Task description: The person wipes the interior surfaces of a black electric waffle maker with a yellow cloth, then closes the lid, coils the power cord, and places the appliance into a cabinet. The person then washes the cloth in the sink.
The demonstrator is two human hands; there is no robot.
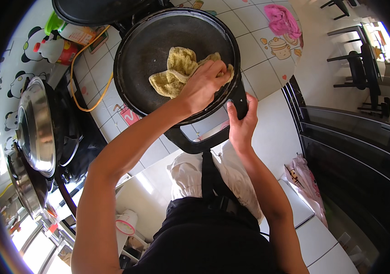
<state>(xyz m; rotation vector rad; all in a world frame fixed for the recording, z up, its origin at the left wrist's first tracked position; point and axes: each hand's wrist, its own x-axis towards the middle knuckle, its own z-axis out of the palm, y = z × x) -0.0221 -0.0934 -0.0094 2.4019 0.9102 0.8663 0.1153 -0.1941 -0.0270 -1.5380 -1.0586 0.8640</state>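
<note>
A round black electric griddle pan [143, 48] lies open before me, with its dark lid [92, 12] hinged back at the far left. Bunched on the cooking plate is a yellowish cloth [181, 60]. My left hand [203, 82] grips part of this cloth and presses it against the right side of the plate, near the rim. At the front right, my right hand [244, 120] holds the black looped handle [195, 145], thumb on one side and fingers around the other. Parts of the cloth are hidden under my left hand.
A pink cloth [282, 20] lies on the tiled counter [260, 75] at the back right. A yellow cord [73, 82] loops along the left. Beyond it stand bottles [53, 51] and a wok with a shiny metal lid [34, 126]. Black chairs [355, 65] are far right.
</note>
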